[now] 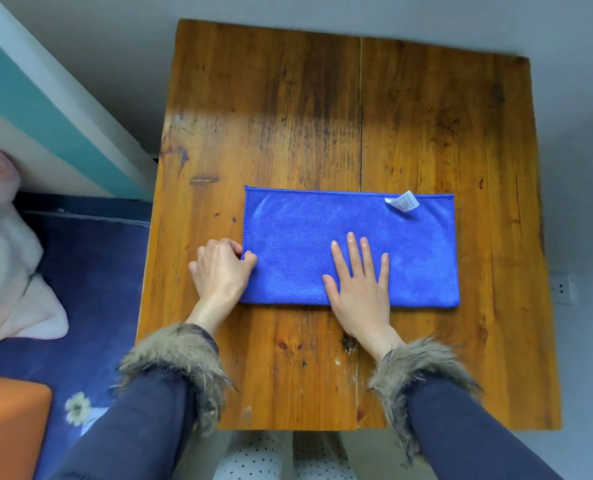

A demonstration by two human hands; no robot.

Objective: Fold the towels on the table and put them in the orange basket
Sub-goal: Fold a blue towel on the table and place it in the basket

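Pinching blue towel [350,247] left edge: left hand [220,268]; right hand [359,282] flat, fingers spread, on towel

towel [350,247] flat on the table [288,116], right hand [361,289] on it, fingers [352,251] toward the label [403,202], left hand [220,271] fingers at its left edge, basket [8,424] far left
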